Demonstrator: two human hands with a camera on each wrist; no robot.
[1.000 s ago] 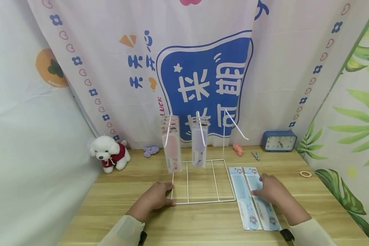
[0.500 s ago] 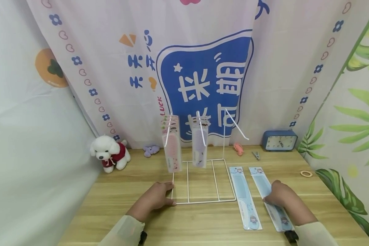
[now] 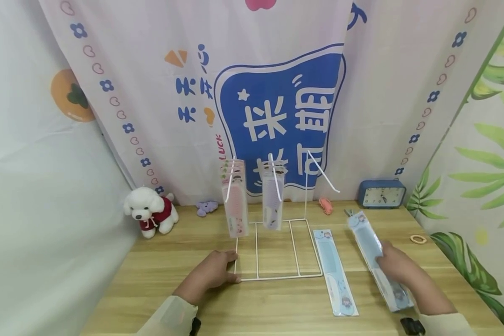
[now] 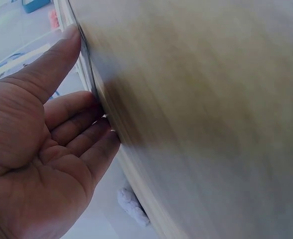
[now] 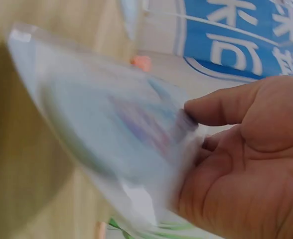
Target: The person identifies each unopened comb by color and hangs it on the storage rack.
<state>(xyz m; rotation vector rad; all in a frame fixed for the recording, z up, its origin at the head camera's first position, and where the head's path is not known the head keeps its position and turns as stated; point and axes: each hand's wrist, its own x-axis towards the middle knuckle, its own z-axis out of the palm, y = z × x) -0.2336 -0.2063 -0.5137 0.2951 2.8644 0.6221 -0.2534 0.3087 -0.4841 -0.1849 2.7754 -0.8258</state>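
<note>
My right hand [image 3: 396,267] pinches the right edge of a light blue packaged comb [image 3: 364,235], thumb on one side and fingers behind. In the right wrist view the clear wrapper [image 5: 101,124] is blurred and tilted over the wood. A second blue packaged comb [image 3: 335,273] lies flat beside a white wire display rack [image 3: 277,278]. At the rack's front left corner rests my left hand [image 3: 215,269], thumb and fingers spread, tips touching the base. Pink packaged combs [image 3: 236,205] hang from the left hook and purple ones [image 3: 272,200] from the middle hook. The right hook [image 3: 324,172] is bare.
A white plush dog [image 3: 149,210] and a purple toy [image 3: 206,207] sit at the back left. Toward the back right are a pink item [image 3: 325,206], a metal clip [image 3: 349,213], a blue clock [image 3: 381,193] and a wooden ring [image 3: 417,239]. A printed curtain [image 3: 285,107] hangs behind.
My right hand has moved right with one blue packaged comb, parting it from the other and tilting it up, its far end now near the metal clip. The left hand stays put.
</note>
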